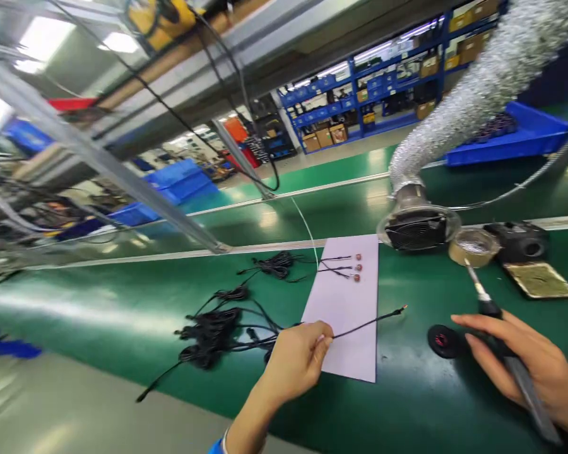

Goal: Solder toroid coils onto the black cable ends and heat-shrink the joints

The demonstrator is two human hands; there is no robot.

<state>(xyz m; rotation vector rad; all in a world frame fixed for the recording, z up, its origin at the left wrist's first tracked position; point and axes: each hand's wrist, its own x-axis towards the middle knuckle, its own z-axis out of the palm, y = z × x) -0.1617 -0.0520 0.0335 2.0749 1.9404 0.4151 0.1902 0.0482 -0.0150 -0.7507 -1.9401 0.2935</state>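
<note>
My left hand pinches a thin black wire whose bare tip reaches right over a pale sheet on the green bench. My right hand grips a soldering iron, its tip pointing up and away toward a tape roll. A small black round part with a red centre lies just left of my right fingers. Three short wires with small red discs rest at the sheet's far end. A pile of coiled black wires lies left of the sheet.
A fume extractor hood on a silver flexible duct hangs over the bench behind the sheet. A tape roll, a black iron stand and a yellow sponge tray sit at right. Blue bins and shelving stand beyond.
</note>
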